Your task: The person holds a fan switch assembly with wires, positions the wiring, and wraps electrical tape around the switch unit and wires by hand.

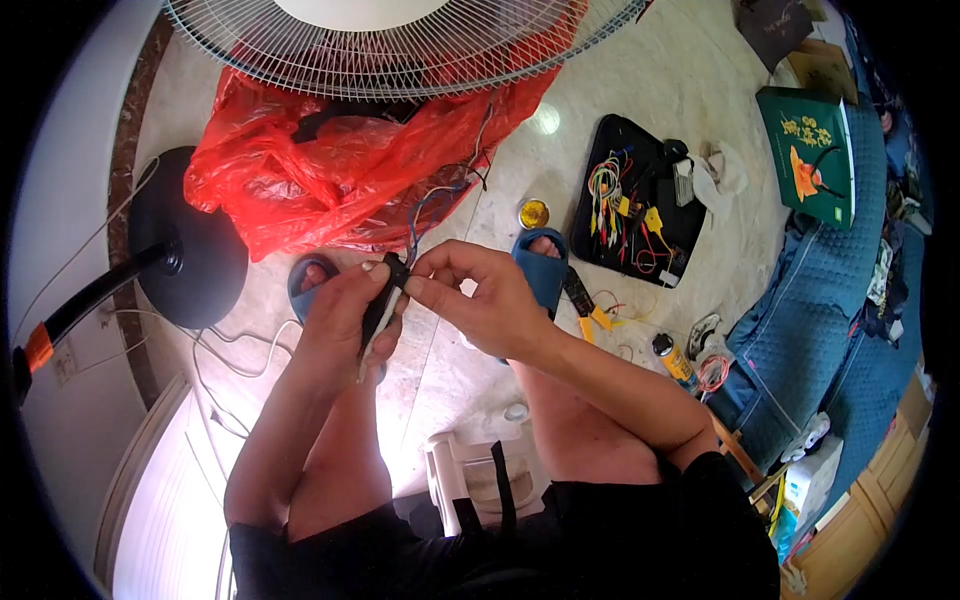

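Observation:
In front of my knees, my left hand [350,308] is closed around a small dark plastic piece [396,271] with wires running from its upper end. A white cable [384,322] lies along this piece, between the fingers of that hand. My right hand [482,298] pinches the piece from the right side, thumb and index finger together right at its edge. Blue and grey wires [416,222] lead up from it toward the red plastic bag [290,190]. Part of the piece is hidden by my fingers.
A fan grille [400,78] spans the top. A round black base [185,265] with a pole stands left, cords on the floor. To the right are a black case [640,195] with test leads, a small tin [534,213], wire strippers [580,298] and a spray can [674,360].

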### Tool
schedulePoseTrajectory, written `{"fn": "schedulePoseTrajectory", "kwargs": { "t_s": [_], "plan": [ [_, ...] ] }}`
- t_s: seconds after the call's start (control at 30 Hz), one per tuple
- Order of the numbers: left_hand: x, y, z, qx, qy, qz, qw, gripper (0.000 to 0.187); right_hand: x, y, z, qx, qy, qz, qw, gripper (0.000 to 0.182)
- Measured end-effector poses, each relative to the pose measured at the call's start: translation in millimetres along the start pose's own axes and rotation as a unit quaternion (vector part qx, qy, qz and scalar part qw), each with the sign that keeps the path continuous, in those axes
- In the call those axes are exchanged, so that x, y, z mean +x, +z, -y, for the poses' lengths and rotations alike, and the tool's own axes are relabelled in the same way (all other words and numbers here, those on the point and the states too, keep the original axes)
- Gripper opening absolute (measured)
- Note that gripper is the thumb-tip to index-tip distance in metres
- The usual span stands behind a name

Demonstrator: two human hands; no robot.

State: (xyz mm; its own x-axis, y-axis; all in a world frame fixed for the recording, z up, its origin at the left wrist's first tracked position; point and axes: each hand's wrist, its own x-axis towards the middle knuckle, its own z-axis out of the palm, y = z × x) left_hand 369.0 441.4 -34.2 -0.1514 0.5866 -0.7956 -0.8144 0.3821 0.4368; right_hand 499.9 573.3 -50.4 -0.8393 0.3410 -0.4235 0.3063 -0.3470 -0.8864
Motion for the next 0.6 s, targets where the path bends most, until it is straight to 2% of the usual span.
{"fn": "schedulePoseTrajectory", "kwargs": {
  "t_s": [0.1, 0.33, 0.43, 0.47, 0.6],
  "plan": [
    [0.7, -4.2, 2.2, 0.016, 0.000, 0.014, 1.000, 0.032, -2.6, -0.6, 0.4, 0.006, 0.021, -0.002, 1.000, 0.013],
    [-2.0, -8.6, -5.8, -0.010, -0.019, 0.018, 1.000, 0.032, -1.9, -0.5, -3.8, 0.004, -0.022, -0.015, 1.000, 0.019],
    [-0.1, -6.9, -11.3, -0.087, -0.043, -0.008, 0.995, 0.033, -0.8, -1.8, -10.1, -0.018, -0.055, -0.018, 0.998, 0.020],
    [1.5, -10.2, -10.4, -0.087, -0.041, 0.011, 0.995, 0.033, -0.4, -1.4, -11.8, -0.019, -0.057, -0.016, 0.998, 0.020],
    [3.7, -13.5, -6.7, -0.073, -0.061, -0.020, 0.995, 0.034, -0.8, -1.3, -10.5, -0.045, -0.051, -0.025, 0.997, 0.021]
  ]
}}
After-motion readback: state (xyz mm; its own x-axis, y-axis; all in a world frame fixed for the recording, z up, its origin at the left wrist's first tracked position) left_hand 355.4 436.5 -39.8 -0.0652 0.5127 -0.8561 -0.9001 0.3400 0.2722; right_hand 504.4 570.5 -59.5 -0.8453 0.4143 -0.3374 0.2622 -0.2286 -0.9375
